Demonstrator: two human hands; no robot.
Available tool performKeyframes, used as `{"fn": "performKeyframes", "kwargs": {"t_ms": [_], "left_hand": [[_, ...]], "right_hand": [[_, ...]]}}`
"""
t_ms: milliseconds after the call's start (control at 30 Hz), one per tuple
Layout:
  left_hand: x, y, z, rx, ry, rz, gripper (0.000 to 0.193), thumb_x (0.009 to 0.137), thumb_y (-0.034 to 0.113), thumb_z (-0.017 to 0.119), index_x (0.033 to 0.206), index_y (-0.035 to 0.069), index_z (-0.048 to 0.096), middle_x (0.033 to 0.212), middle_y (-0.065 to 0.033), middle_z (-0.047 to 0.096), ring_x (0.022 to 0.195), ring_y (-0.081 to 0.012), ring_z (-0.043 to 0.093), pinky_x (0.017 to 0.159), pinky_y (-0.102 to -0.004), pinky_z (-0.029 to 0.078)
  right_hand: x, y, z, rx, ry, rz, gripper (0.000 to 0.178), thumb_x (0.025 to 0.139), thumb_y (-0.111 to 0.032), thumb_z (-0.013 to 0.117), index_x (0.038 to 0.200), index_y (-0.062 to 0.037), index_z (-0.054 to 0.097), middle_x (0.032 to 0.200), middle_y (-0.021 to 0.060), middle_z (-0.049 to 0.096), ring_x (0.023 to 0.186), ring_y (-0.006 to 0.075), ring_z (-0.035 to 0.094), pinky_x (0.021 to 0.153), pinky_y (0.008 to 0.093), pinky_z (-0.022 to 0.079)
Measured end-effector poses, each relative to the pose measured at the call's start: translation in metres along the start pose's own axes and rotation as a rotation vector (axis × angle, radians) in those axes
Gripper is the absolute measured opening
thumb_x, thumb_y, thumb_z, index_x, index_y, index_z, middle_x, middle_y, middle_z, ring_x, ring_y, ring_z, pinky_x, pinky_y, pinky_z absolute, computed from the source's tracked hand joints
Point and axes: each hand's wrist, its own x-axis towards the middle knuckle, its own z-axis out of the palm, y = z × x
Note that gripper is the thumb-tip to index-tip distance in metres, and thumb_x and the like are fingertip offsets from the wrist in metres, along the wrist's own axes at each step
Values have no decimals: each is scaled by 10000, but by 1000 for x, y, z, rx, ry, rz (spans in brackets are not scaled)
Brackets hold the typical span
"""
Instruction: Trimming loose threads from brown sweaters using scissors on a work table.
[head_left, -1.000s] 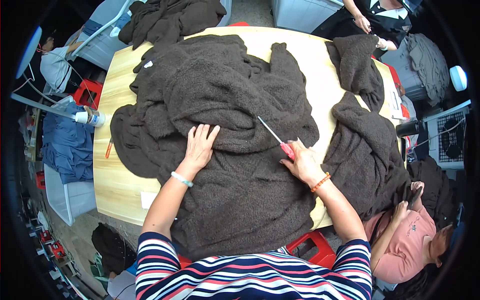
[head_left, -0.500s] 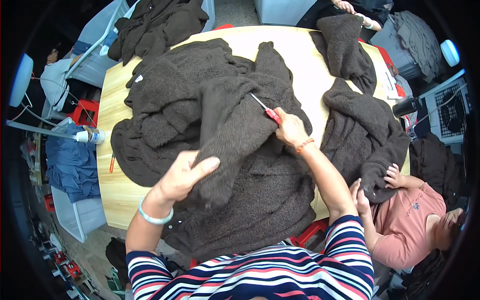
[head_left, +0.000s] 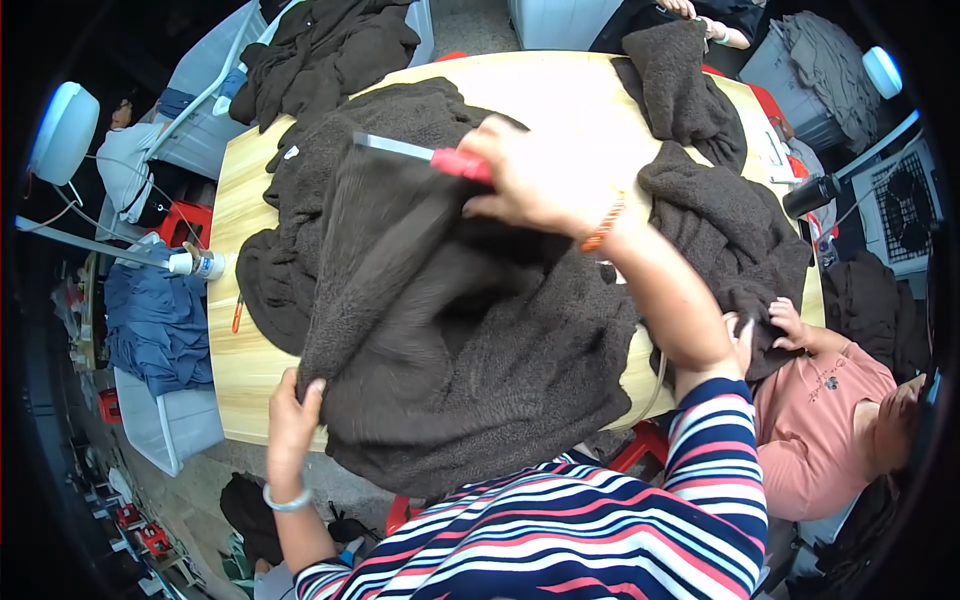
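A dark brown fleecy garment (head_left: 400, 290) is stretched up over the table edge in front of me, partly smeared by motion. My left hand (head_left: 292, 420) pinches its left edge low down, thumb on top. Higher up, my right hand (head_left: 525, 180) is closed round a red-handled tool (head_left: 462, 166) whose slim metal shaft points left over the cloth. I cannot make out the exact kind of tool. The garment's upper part lies beneath the right hand; whether those fingers also hold cloth is hidden. More dark brown garments (head_left: 400, 115) are heaped behind it.
On the wooden table (head_left: 232, 390) are an orange-handled tool (head_left: 237, 315) and a white bottle (head_left: 207, 265) at left. A person in pink (head_left: 815, 410) handles a dark garment (head_left: 725, 235) at right; another works at far right. Blue cloth (head_left: 155, 325) fills a bin (head_left: 190, 432).
My right hand has moved left and up with the red-handled tool, whose shaft has swung level. My left hand has shifted left and down, gripping the garment's edge, and the cloth has spread wider.
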Motion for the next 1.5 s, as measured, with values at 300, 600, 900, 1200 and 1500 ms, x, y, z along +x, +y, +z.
{"fn": "performKeyframes", "kwargs": {"t_ms": [300, 600, 900, 1200, 1500], "left_hand": [[12, 71, 124, 261, -80, 840, 730, 728, 222, 829, 1359, 51, 503, 1373, -204, 487, 1272, -387, 466, 1065, -467, 376], [87, 50, 153, 87, -217, 679, 286, 817, 58, 720, 1076, -38, 645, 940, -160, 672, 886, -273, 648, 836, -359, 500], [78, 37, 171, 117, -373, 589, 222, 827, 58, 716, 981, -63, 613, 892, -151, 654, 871, -247, 640, 836, -335, 493], [69, 41, 172, 156, -361, 575, 212, 848, 70, 696, 994, -57, 609, 887, -152, 655, 864, -243, 636, 838, -333, 490], [65, 28, 174, 92, -313, 558, 223, 853, 80, 697, 1009, -55, 614, 907, -147, 660, 865, -240, 630, 838, -334, 489]], "right_hand": [[-70, -6, 71, 162, 14, 329, 250, 852, -262, 685, 953, -60, 576, 854, 177, 680, 808, 385, 680, 700, 488, 545], [-244, -34, 15, 274, 68, 656, 304, 902, -274, 665, 1112, -74, 576, 909, 155, 672, 837, 369, 663, 745, 448, 512], [-388, -60, -55, 67, 206, 1245, 307, 910, -247, 664, 1128, -39, 609, 862, 213, 675, 810, 416, 662, 708, 486, 515], [-417, -47, -43, -65, 18, 1338, 280, 906, -267, 629, 1002, -6, 597, 740, 265, 659, 727, 426, 676, 671, 528, 527], [-414, -22, -36, -152, -51, 1268, 318, 933, -335, 577, 974, -20, 601, 740, 246, 672, 711, 410, 688, 655, 518, 542]]}}
